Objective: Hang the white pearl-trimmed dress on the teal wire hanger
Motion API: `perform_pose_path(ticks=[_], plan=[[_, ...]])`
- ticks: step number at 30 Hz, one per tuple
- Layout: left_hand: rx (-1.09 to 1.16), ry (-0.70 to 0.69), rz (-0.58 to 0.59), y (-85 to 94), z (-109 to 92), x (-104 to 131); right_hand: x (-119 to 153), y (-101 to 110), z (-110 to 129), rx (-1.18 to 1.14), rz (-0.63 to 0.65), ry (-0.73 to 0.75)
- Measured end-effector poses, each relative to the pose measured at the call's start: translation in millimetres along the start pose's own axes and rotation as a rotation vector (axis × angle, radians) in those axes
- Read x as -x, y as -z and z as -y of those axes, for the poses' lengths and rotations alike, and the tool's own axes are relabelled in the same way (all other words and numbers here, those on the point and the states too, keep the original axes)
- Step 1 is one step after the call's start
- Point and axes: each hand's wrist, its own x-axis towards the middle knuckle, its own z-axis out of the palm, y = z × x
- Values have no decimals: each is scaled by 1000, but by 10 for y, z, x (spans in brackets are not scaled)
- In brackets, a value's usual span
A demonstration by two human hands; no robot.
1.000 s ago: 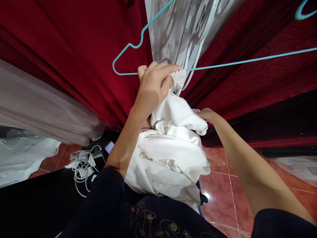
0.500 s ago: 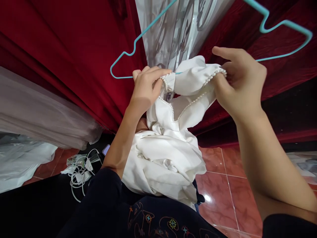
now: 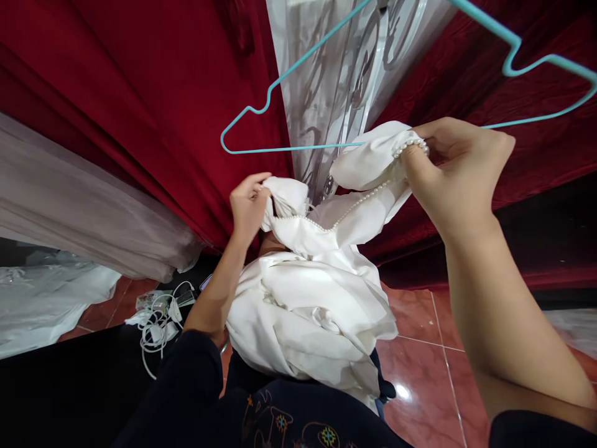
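Head view, left fingers [image 3: 255, 180]: closed in a pinch on one sleeve of the white garment [image 3: 317, 298], left of centre.
Right fingers [image 3: 417, 167]: closed on the opposite side, at the beaded edge [image 3: 357, 205], right of centre.
Neckline: spread between both hands, dipping near the frame's middle.
Handling so far: seems partway; the top is opened out, the lower cloth unspread and bunched at lower centre.
Turquoise hanger [image 3: 289, 149]: crosses the upper frame, apart from the left-hand sleeve; at right its bar meets the cloth, through or behind I cannot tell.
Red curtain [image 3: 163, 93]: upper left.
White cables [image 3: 156, 326]: lower left.
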Motion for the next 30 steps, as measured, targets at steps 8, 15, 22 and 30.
perform_pose_path(ticks=[8, 15, 22, 30], plan=[[98, -124, -279, 612, -353, -1190, 12, 23, 24, -39, 8, -5], [56, -179, 58, 346, -956, -1539, 27, 3, 96, 2, 25, -28], [186, -869, -45, -222, -1062, -906, -40, -5, 29, -1, -25, 48], [-221, -779, 264, -731, -855, -344, 171, 23, -252, -106, -106, 115]])
